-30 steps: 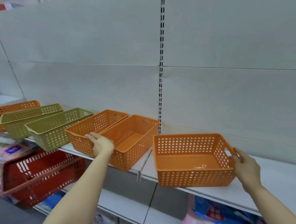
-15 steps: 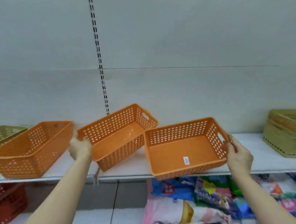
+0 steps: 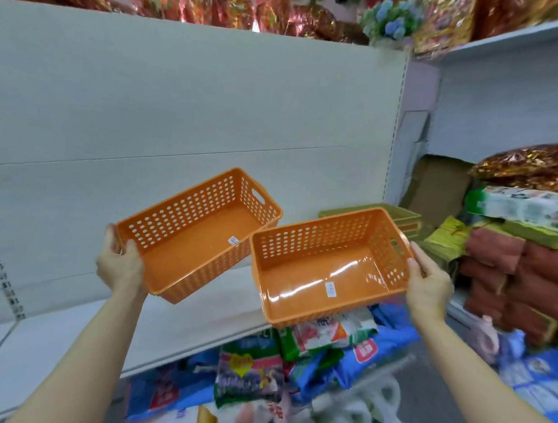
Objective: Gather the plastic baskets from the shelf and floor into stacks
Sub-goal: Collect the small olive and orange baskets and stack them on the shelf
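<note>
Two orange baskets are aloft: left hand (image 3: 119, 264) grips one (image 3: 198, 236), right hand (image 3: 429, 284) the other (image 3: 329, 265).

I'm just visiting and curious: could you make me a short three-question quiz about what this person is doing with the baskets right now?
1. True or false: each hand holds its own orange basket, both lifted off the white shelf.
2. What lies behind the right-hand orange basket? A) a stack of green baskets B) a red crate C) a blue bucket
3. Fill in: the small white sticker in the left-hand orange basket sits on its ____.

Key:
1. True: the left hand and right hand each grip a short end.
2. A, the stack of green baskets.
3. Floor (inside bottom).
</note>
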Demonstrator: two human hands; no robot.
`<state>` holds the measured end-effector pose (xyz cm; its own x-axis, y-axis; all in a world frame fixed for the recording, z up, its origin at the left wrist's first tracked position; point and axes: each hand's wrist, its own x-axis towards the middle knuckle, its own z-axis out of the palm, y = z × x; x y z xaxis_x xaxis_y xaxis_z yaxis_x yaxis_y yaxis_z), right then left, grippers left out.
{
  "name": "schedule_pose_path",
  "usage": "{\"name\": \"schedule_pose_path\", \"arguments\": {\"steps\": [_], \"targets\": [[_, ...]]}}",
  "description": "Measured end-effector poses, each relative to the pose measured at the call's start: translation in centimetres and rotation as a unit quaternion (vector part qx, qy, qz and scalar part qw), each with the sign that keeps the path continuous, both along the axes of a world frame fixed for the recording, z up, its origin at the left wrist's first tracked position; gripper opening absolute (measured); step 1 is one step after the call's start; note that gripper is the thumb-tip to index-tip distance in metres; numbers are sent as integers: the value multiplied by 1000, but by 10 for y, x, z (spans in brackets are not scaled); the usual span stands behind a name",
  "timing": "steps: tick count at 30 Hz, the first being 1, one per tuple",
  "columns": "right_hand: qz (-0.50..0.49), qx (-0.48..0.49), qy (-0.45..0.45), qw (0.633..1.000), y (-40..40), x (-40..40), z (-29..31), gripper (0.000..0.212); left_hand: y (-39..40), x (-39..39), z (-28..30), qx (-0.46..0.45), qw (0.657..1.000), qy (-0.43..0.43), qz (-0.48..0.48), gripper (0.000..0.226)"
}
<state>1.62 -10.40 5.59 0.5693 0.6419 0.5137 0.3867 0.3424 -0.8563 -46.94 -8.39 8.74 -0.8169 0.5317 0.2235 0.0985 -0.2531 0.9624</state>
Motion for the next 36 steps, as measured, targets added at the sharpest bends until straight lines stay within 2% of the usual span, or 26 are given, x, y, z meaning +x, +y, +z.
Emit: {"name": "schedule_pose_path", "arguments": {"steps": [5, 8, 15, 19, 22, 25, 29, 32, 36], "targets": [[-38, 17, -19, 999, 6, 89, 13, 36, 39, 99, 21, 2, 999, 45, 10, 60], [-54, 21, -19, 998, 19, 141, 4, 35, 69, 146, 33, 8, 999, 42, -8, 60], [-92, 51, -25, 994, 59, 230, 23, 35, 159, 256, 75, -9, 993, 102, -55, 50], [-96, 82, 29, 992, 84, 271, 37, 37, 205, 320, 87, -25, 986, 135, -91, 39], [-91, 115, 67, 987, 104, 293, 59, 37, 229, 365, 97, -39, 983, 129, -122, 40], [-83, 126, 65, 986, 123, 308, 73, 36, 253, 394, 96, -72, 982, 94, -148, 33], [-69, 105, 56, 990, 145, 332, 89, 35, 283, 407, 87, -108, 977, 109, -145, 30], [-44, 94, 84, 991, 164, 360, 103, 36, 301, 410, 74, -126, 971, 133, -152, 28], [-19, 92, 125, 988, 201, 367, 116, 36, 312, 426, 54, -160, 957, 164, -177, 48]]}}
